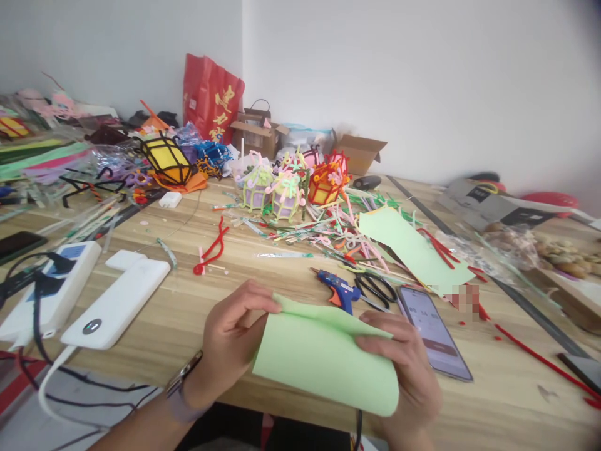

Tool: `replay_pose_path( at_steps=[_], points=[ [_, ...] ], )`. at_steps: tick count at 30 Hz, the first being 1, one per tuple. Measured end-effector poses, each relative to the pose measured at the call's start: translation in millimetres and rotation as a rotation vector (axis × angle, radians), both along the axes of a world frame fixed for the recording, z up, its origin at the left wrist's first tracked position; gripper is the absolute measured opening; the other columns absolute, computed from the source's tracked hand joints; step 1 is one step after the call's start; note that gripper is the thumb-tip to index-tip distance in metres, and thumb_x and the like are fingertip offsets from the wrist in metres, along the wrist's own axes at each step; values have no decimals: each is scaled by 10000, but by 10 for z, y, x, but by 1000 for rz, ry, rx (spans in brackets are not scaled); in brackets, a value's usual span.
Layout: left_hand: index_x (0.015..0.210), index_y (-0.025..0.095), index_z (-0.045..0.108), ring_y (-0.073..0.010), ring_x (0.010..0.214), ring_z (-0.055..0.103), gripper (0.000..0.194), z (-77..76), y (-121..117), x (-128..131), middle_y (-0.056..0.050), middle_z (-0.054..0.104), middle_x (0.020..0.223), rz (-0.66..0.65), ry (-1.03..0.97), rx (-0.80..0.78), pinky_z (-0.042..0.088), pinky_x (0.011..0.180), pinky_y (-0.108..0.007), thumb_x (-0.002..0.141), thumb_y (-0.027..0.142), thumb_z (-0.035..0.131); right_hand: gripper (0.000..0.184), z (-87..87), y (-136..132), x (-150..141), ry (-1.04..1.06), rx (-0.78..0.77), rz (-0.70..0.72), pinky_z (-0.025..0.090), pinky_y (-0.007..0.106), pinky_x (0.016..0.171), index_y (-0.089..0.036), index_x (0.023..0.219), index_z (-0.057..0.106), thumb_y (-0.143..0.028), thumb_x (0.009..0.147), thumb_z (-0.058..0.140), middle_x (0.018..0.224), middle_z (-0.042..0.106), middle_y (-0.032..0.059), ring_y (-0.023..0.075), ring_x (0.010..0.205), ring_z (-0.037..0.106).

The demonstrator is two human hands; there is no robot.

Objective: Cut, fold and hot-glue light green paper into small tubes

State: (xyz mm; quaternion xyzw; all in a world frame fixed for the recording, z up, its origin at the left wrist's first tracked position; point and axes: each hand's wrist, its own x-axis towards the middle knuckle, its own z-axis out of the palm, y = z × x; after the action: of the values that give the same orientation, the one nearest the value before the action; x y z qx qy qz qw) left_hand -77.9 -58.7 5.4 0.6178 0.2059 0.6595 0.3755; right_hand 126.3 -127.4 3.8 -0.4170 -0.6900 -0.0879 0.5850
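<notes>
Pale green for the paper (323,369), held just above the near side of the table (507,401), directly in front of the body. Bent over on itself in a loose curve, with one flap behind the other and a long axis running left to right, dipping toward the right. At the upper left corner, the left hand (232,341), with fingers and thumb closed in a pinch on the paper. At the right end, the right hand (416,373), clamped on the upper edge, with fingers on both faces. No nearer hand to pick, with both touching the paper at opposite ends.

Just beyond the upper edge, a blue glue gun (344,292), and beside it black-handled scissors (375,289), partly covered by neighbouring things. To the right, past the right hand, a phone (436,332) lying screen up. Farther right and back, another green sheet (413,250), with red stems (439,247) across it. Behind, a cluster of small lanterns (286,191) among scattered strips.

Hidden: the inside of the bend, the tip of the left thumb, and part of the right palm behind the paper. Cut off at the bottom: both forearms. Hard to make out: the phone's figures, and whatever lies under the pixelated patch near the sheet's corner.
</notes>
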Motion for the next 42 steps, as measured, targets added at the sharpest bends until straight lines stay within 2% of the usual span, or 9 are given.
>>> replay_pose_path(
  at_steps=[6, 10, 13, 17, 22, 31, 37, 39, 42],
  points=[
    [805, 202, 700, -160, 698, 621, 127, -117, -3, -47, -29, 662, 740, 30, 17, 78, 488, 619, -268, 784, 77, 686, 85, -43, 45, 27, 91, -46, 73, 493, 370, 696, -222, 867, 651, -208, 916, 583, 828, 636, 37, 216, 818, 625],
    [816, 208, 690, -164, 711, 632, 145, -184, 2, -81, -27, 681, 770, 43, 56, 93, 504, 637, -284, 777, 68, 679, 66, -51, 81, 48, 47, -32, 99, 497, 374, 695, -219, 868, 662, -181, 888, 613, 855, 629, 44, 214, 817, 620],
    [811, 212, 685, -154, 701, 635, 171, -170, -23, -99, -26, 693, 775, 96, 94, 89, 508, 616, -261, 769, 48, 665, 80, -13, 101, 48, 5, -23, 85, 489, 363, 673, -217, 865, 664, -160, 882, 610, 820, 638, 38, 201, 770, 614],
    [771, 215, 700, -133, 691, 678, 176, -84, -98, -108, -13, 734, 767, 236, 219, -25, 524, 600, -199, 774, 51, 635, 83, 16, 97, 32, -8, -69, 20, 482, 328, 618, -222, 868, 681, -154, 864, 634, 800, 668, 35, 189, 721, 628],
    [736, 206, 715, -122, 645, 700, 131, -34, -157, -138, -8, 761, 773, 350, 316, -164, 534, 576, -162, 770, 116, 626, 216, 16, 48, -1, -80, -150, -36, 543, 301, 668, -241, 930, 695, -64, 836, 614, 886, 718, 41, 188, 791, 690],
    [714, 197, 688, -137, 584, 702, 68, -51, -181, -192, -21, 765, 740, 283, 312, -229, 546, 535, -174, 750, 153, 652, 249, -2, 44, 29, -100, -175, -11, 557, 316, 681, -239, 952, 694, -46, 840, 583, 911, 731, 57, 199, 814, 703],
    [759, 211, 560, -179, 691, 737, 109, -153, -175, -163, -53, 773, 800, 149, 169, -401, 577, 581, -218, 796, 200, 662, 237, -43, 76, 49, -97, -168, 19, 543, 347, 706, -237, 956, 683, -53, 837, 592, 949, 721, 64, 209, 836, 689],
    [845, 213, 579, -180, 717, 741, 93, -170, -181, -170, -47, 772, 804, 145, 159, -418, 582, 607, -223, 808, 215, 664, 233, -46, 76, 51, -101, -158, 38, 539, 348, 716, -230, 953, 681, -50, 831, 598, 967, 714, 69, 211, 855, 684],
    [926, 208, 655, -169, 742, 738, 94, -176, -186, -200, -38, 772, 831, 156, 271, -363, 578, 639, -217, 834, 205, 637, 212, -41, 78, 53, -107, -153, 62, 535, 346, 710, -229, 933, 679, -61, 833, 600, 982, 705, 75, 214, 869, 672]
  ],
)
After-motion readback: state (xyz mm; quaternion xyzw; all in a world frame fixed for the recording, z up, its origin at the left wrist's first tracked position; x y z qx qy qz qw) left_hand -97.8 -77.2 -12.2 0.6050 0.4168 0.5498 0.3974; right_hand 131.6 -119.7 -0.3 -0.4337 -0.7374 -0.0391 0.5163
